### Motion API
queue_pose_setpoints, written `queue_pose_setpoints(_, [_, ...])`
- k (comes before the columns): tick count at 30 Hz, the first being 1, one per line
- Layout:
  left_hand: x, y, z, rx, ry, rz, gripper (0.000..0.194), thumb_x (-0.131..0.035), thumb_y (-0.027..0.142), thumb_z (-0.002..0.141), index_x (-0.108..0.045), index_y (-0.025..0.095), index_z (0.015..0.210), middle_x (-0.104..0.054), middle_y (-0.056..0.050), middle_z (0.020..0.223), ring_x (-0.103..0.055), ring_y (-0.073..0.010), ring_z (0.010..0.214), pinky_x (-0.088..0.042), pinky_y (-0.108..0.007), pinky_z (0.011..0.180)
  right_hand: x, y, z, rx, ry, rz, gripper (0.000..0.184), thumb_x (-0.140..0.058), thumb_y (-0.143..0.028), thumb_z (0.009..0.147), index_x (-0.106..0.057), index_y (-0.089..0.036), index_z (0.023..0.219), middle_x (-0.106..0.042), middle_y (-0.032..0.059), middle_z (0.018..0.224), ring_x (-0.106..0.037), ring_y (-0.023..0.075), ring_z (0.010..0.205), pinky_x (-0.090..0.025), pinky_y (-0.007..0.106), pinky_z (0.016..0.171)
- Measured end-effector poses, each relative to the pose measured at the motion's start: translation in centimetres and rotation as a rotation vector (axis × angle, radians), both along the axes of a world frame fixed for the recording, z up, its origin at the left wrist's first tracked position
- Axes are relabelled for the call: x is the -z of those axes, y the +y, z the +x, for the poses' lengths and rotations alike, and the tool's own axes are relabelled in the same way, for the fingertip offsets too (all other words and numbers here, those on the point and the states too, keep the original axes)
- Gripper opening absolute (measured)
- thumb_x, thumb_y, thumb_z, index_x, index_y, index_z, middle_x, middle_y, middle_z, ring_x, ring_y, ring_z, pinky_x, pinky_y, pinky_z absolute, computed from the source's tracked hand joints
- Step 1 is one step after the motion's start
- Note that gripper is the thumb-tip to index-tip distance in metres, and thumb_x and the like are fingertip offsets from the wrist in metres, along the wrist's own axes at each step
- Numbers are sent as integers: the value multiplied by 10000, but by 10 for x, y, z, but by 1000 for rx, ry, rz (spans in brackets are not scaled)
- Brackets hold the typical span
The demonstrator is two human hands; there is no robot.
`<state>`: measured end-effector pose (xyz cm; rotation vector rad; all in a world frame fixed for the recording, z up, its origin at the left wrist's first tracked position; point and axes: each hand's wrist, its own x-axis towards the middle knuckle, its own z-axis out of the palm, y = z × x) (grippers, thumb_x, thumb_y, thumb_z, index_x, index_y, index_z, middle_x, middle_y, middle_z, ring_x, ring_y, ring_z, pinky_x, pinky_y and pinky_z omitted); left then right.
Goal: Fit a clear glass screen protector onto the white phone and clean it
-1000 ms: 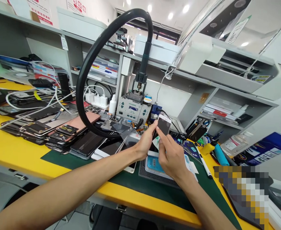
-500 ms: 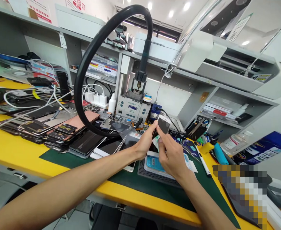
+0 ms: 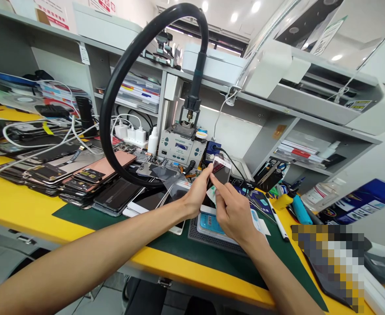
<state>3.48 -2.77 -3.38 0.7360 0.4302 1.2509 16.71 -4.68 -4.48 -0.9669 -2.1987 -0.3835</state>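
A white-framed smartphone point(image 3: 223, 162) with a dark, reflective screen is tilted up above the bench. My left hand point(image 3: 197, 194) is closed around its left side, thumb along the edge. My right hand point(image 3: 233, 210) is at the phone's lower part, index finger stretched to the screen and the other fingers curled. Whether that fingertip touches the glass I cannot tell. A crumpled pale green-white piece point(image 3: 211, 195) shows between the hands; what the curled fingers hold, if anything, is hidden. Below lies a blue-and-clear flat pack point(image 3: 209, 222) on a dark perforated pad point(image 3: 201, 236).
Stacked phones and screens point(image 3: 94, 175) cover the left of the yellow bench point(image 3: 192, 264). A thick black hose point(image 3: 109, 109) arches from a grey control unit point(image 3: 179, 146). A white pen-like tool point(image 3: 278, 221) lies on the green mat point(image 3: 287, 258). A clear bottle point(image 3: 322, 194) stands at right.
The phone and both hands have shifted slightly left. The phone's tilt has changed a little, and its screen shows a different, reddish reflection. My left hand keeps its grip.
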Motion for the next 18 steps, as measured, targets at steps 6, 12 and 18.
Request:
queue_pose_setpoints(6, [1,2,-1,79,-25,-67,465,-560,573,890,-747,167,1018,-758,-70,967,-638,-278,1099,-436,-375,1018,-1,-2,-2,-4,3,33,444,-374,-118,969,-587,-124,1359,-563,57,777,-539,166,643,-432,271,550])
queue_pose_setpoints(12, [4,6,-1,101,-95,-65,468,-560,573,887,-735,168,1043,-759,-63,969,-668,-267,1038,-474,-361,974,0,-1,-1,0,-4,40,449,-381,-105,960,-606,-133,1348,-571,63,795,-561,167,677,-448,271,584])
queue_pose_setpoints(18, [7,9,-1,132,-132,-75,458,-566,566,883,-739,158,998,-760,-66,941,-679,-261,999,-493,-351,935,1,-2,-1,-25,7,35,427,-391,-105,969,-625,-111,1326,-564,65,795,-555,166,673,-432,276,578])
